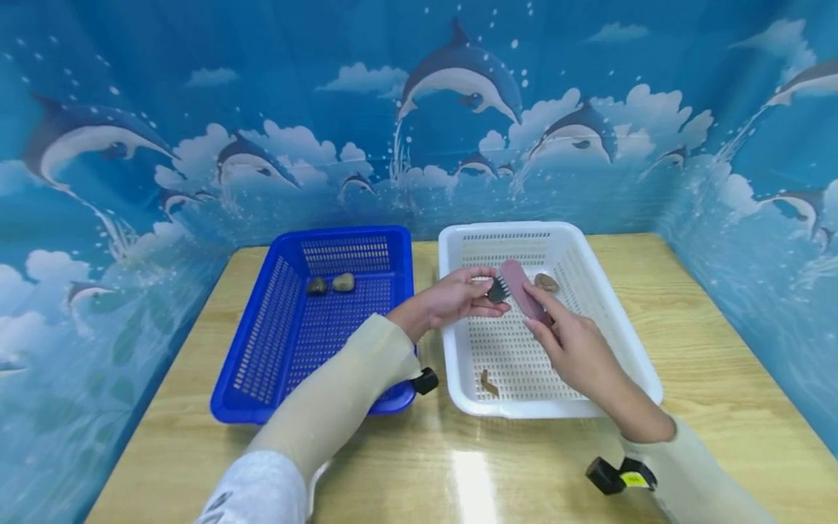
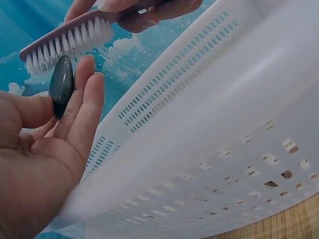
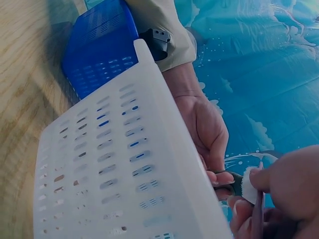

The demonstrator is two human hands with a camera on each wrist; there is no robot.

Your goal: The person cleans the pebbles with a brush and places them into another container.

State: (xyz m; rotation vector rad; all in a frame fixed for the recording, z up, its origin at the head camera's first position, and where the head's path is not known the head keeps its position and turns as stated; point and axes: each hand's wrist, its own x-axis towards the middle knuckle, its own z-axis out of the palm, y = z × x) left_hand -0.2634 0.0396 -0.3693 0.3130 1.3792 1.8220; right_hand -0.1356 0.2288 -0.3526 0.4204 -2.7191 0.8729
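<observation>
My left hand (image 1: 466,295) pinches a dark, smooth stone (image 2: 62,85) between thumb and fingers, over the left side of the white basket (image 1: 452,364). With my right hand (image 1: 576,349) I grip a pink brush (image 1: 521,287) by its handle, its white bristles (image 2: 70,44) turned toward the stone. In the left wrist view the bristle tips are right at the stone's upper end. Behind the brush, a brown stone (image 1: 546,282) lies in the white basket, and a small brown piece (image 1: 488,383) is near its front left corner.
To the left stands a blue basket (image 1: 245,349) holding a dark stone (image 1: 317,286) and a tan stone (image 1: 343,282). Both baskets rest on a wooden table (image 1: 707,327). A curtain printed with dolphins (image 1: 419,145) hangs behind and along the sides.
</observation>
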